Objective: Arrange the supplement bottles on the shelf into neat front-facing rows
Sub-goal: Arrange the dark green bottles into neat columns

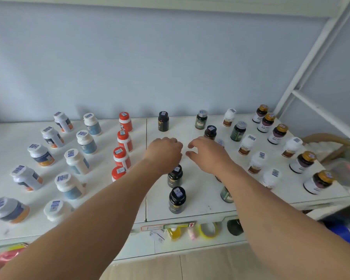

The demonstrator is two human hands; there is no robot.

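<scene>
white shelf [190, 211]: l hand [166, 152] curled, empty, black bottle [175, 175] upright just below wrist; r hand [208, 154] loosely spread, farther.

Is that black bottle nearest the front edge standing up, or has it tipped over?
Upright. The black bottle stands on its base on the white shelf, its stickered cap pointing up, and no hand touches it.

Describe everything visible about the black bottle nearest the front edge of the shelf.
The black bottle stands upright on the white shelf, nearest the front edge, at the near end of a column of matching black bottles. It looks like dark glossy plastic with a black screw cap, which bears a small blue-and-white sticker. A gold-toned label band shows on its body, too blurred to read. Nothing touches it; both forearms pass on either side of it.
</scene>
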